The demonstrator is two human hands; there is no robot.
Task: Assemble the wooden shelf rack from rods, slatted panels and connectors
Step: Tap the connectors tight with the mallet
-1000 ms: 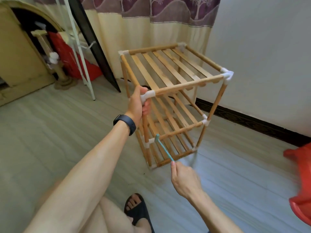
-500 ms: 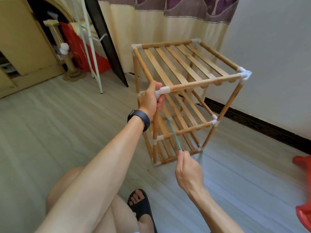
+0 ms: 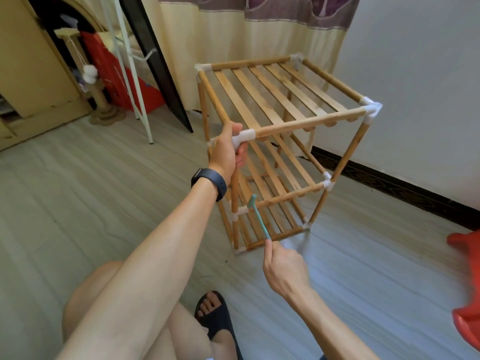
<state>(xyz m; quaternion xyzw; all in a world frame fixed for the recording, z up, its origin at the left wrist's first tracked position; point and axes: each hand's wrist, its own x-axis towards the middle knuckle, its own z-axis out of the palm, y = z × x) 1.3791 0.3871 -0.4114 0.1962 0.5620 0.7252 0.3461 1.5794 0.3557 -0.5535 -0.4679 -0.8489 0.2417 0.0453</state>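
Left hand (image 3: 225,155) grips the rack (image 3: 309,125) at its near top corner, right hand (image 3: 284,268) holds the hammer (image 3: 260,220) (head by the middle connector (image 3: 241,210)): tap squarely, lightly, rack braced

My left arm reaches forward, a dark band (image 3: 209,181) on the wrist, and my left hand (image 3: 225,153) curls its fingers round a white plastic corner connector (image 3: 244,136). My right hand (image 3: 284,268), lower and nearer to me, pinches the end of a slim teal T-headed tool (image 3: 259,219), which points up and away.
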